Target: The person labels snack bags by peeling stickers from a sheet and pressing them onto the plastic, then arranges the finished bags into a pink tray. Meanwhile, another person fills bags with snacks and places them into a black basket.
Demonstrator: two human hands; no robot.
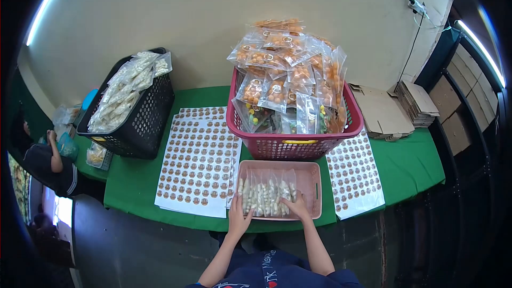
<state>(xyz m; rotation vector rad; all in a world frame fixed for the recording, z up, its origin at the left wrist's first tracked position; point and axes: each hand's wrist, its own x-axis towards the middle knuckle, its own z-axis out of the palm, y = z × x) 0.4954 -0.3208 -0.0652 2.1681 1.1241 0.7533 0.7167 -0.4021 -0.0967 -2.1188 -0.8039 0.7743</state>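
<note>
Resting at the lower centre of the frame, the left hand (239, 218) touches the left side of the clear packets (266, 194), half open, thumb apart from fingers; the right hand (296, 207), likewise unclenched, touches their right side. The packets, filled with pale pieces, lie in the pink tray (310, 181) on the green counter (133, 181). Beyond, at upper centre, the maroon basket (272, 148) holds heaped bags (274, 93).

The left hand (238, 218) and right hand (297, 208) touch clear plastic bags of white pieces (266, 196) inside a shallow pink plastic tray (316, 192). Behind it, a maroon perforated basket (261, 146) is heaped with clear bags of orange balls (276, 96). White paper sheets of round brown labels (194, 165) flank the tray.
</note>
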